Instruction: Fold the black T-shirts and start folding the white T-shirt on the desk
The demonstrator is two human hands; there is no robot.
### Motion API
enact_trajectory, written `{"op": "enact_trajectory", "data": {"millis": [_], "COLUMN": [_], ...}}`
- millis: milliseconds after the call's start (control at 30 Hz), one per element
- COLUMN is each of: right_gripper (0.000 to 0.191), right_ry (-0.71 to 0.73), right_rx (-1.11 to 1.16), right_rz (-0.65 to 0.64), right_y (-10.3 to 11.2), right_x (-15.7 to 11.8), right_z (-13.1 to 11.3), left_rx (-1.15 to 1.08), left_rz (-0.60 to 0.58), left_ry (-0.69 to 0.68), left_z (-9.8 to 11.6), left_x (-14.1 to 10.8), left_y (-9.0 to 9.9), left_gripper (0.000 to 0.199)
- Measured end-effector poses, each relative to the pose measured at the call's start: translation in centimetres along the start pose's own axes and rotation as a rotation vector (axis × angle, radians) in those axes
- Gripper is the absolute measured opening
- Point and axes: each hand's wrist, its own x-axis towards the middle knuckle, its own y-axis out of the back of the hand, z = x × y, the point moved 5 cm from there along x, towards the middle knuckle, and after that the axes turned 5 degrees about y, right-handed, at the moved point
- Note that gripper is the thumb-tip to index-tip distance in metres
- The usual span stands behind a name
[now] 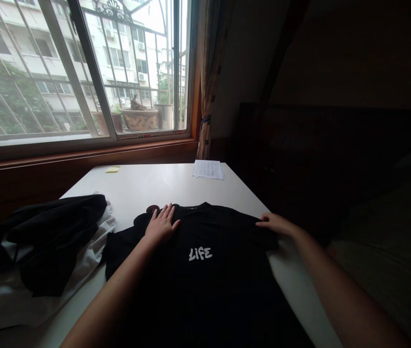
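Observation:
A black T-shirt (pixel 223 290) with white lettering on its chest lies spread over the white table (pixel 154 183), its collar toward the far end. My left hand (pixel 162 222) rests flat on the shirt near the shoulder left of the collar, fingers stretched out. With thumb and fingers pinched together, my right hand (pixel 271 223) grips the upper edge of the right sleeve. A round brown thing (pixel 152 209) shows partly behind the shirt, just beyond my left hand.
Black and white clothes (pixel 60 232) lie heaped at the table's left side. Printed papers (pixel 208 169) and a yellow sticky note (pixel 112 169) are at the far edge. Beyond stands a barred window (pixel 114 72) with a curtain (pixel 208 87); the right side is dark.

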Motion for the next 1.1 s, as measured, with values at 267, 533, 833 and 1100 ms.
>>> {"op": "enact_trajectory", "data": {"millis": [267,533,833,1100], "right_gripper": [0.013,0.038,0.049,0.058], "right_ry": [-0.05,0.08,0.503,0.793], "right_rx": [-0.235,-0.428,-0.279,-0.135], "right_rz": [0.266,0.451,0.227,0.081], "right_y": [0.2,-1.7,-9.7,-14.5], "right_x": [-0.4,-2.8,-5.1,-10.5], "right_z": [-1.8,-9.2,-22.2,-32.4], "left_rx": [-0.017,-0.12,-0.289,0.109], "left_rz": [0.008,0.036,0.204,0.184], "left_ry": [0.008,0.0,0.143,0.147], "left_z": [0.1,0.3,-6.0,-15.7], "left_x": [1.0,1.2,-1.4,-8.7], "left_y": [-0.2,0.4,7.2,8.1], "left_gripper": [0.071,0.069,0.051,0.048]}}
